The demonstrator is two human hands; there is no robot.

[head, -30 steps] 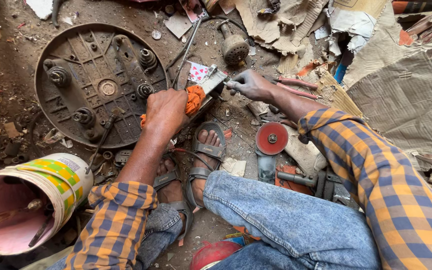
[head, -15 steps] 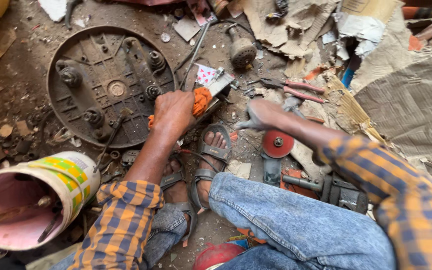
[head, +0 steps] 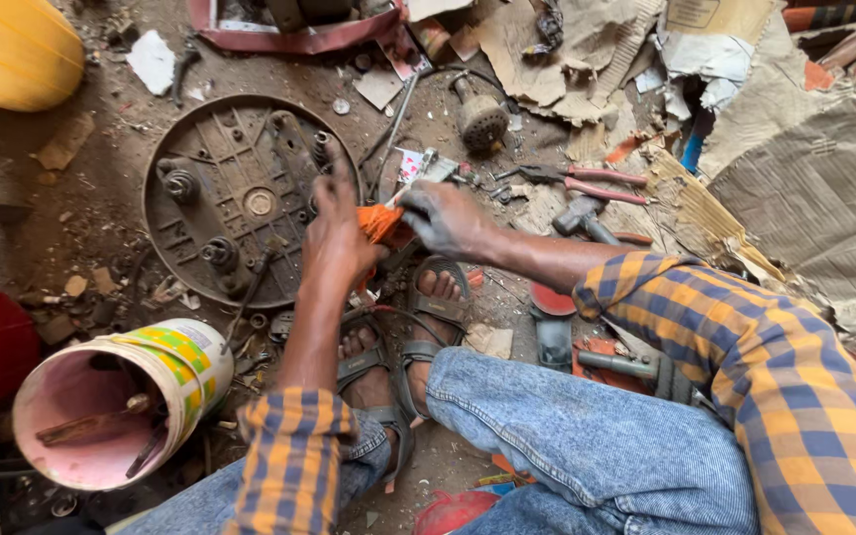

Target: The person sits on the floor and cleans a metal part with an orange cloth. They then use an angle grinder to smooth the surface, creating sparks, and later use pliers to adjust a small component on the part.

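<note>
Both hands meet over one small orange-handled tool [head: 380,222], just off the right edge of the round dark base plate [head: 248,198] lying flat on the dirt floor. The left hand [head: 337,238] is wrapped around the orange handle from the plate side, fingers curled tight on it. The right hand [head: 445,216] comes in from the far side of the plate and pinches the same tool at its upper end, fingers closed on it; what the tip looks like I cannot tell, the hands cover it. The tool hovers above the person's sandalled feet [head: 403,327], which sit just below the plate's right rim.

Further right of the plate, red-handled pliers [head: 587,182] lie on the ground, with a hammer [head: 587,218] just below them. Above the plate's upper right, a small motor part [head: 482,121] rests among torn cardboard [head: 557,59]. Below the plate's lower left, a pink-lined bucket [head: 116,401] lies tipped on its side with metal bits inside. A yellow container [head: 12,50] sits well off the plate's upper left.
</note>
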